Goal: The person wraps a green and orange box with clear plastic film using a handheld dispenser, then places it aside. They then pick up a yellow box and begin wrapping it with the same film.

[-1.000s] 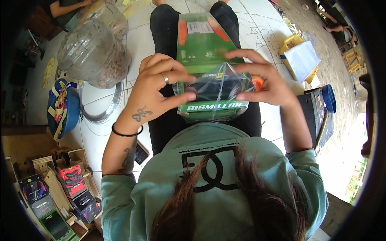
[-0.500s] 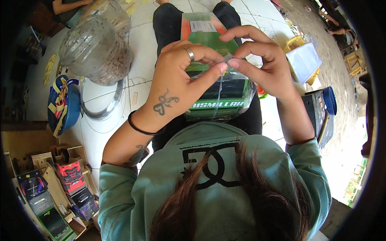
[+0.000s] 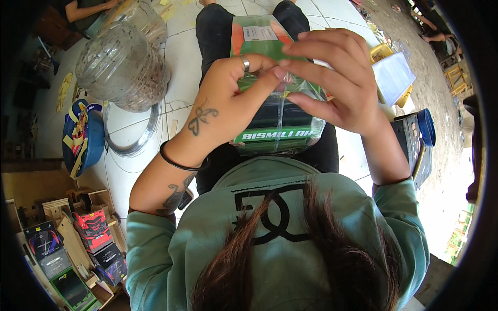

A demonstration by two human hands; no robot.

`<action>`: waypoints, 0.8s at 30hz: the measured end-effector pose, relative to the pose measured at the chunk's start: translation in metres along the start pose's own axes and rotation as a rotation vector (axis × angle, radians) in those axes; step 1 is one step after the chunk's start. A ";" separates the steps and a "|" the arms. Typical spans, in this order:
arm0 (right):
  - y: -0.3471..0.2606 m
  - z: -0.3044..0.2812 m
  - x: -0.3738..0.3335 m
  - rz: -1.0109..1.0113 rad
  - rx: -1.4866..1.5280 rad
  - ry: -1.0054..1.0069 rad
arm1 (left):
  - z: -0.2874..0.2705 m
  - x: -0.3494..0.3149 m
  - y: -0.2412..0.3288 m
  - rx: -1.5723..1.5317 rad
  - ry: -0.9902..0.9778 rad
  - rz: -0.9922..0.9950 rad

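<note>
A green and black box [image 3: 258,118] wrapped in clear plastic lies across my lap, between my legs. A thin clear plastic strip [image 3: 279,118] runs down its near end. My left hand [image 3: 228,98] is closed in a pinch over the box, thumb and forefinger gripping a gathered bit of the clear plastic. Beside it my right hand [image 3: 347,83] has its fingers stretched and its thumb apart. Its forefinger tip is close to the left thumb; whether they touch I cannot tell. The hands partly cover the top of the box.
At left stand a large clear plastic jar [image 3: 122,67], a coil of wire [image 3: 124,150] and a blue basin [image 3: 91,142] with strips in it. Boxed goods [image 3: 93,233] sit in wooden racks at lower left. A yellow container [image 3: 381,53] and black crate [image 3: 412,137] are at right.
My right hand's pinch has loosened, its thumb and fingers spreading apart. My left hand has shifted slightly left and still pinches the plastic.
</note>
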State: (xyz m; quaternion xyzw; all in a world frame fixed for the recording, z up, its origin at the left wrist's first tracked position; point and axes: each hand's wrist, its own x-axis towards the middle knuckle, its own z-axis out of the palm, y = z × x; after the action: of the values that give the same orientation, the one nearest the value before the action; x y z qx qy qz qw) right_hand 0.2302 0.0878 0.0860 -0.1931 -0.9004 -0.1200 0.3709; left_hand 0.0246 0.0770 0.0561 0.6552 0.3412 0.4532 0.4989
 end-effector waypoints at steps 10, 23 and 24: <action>0.006 -0.001 0.000 0.192 0.341 -0.124 | -0.010 -0.003 0.002 0.246 -0.034 0.095; 0.008 -0.007 0.011 0.303 0.480 -0.293 | -0.012 -0.001 0.008 0.379 -0.049 0.237; 0.010 -0.007 0.011 0.320 0.537 -0.315 | -0.011 -0.002 0.009 0.337 -0.041 0.196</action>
State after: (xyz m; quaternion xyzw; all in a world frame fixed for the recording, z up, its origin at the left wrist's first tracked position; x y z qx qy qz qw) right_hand 0.2317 0.0970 0.0993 -0.2434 -0.9043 0.2121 0.2792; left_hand 0.0135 0.0763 0.0648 0.7685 0.3365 0.4228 0.3426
